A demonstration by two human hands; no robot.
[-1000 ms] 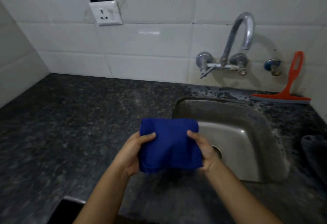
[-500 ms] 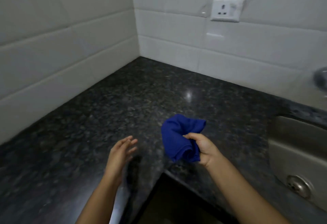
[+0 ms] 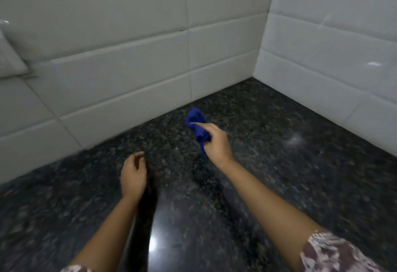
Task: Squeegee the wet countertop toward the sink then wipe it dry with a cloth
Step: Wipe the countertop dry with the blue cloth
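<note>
My right hand (image 3: 217,142) is stretched out over the dark speckled granite countertop (image 3: 279,164) and grips a bunched blue cloth (image 3: 196,124), held just above or on the stone close to the inner corner. My left hand (image 3: 133,175) hovers lower left over the counter, fingers loosely curled, holding nothing. The sink and the squeegee are out of view.
White tiled walls (image 3: 129,67) meet in a corner behind the counter, one on the left and one on the right (image 3: 333,56). The counter's front edge shows as a glossy dark strip (image 3: 148,228) beside my left forearm.
The view has swung left from the sink to the counter corner. My left hand let go of the cloth; my right hand carried it bunched up toward the corner.
</note>
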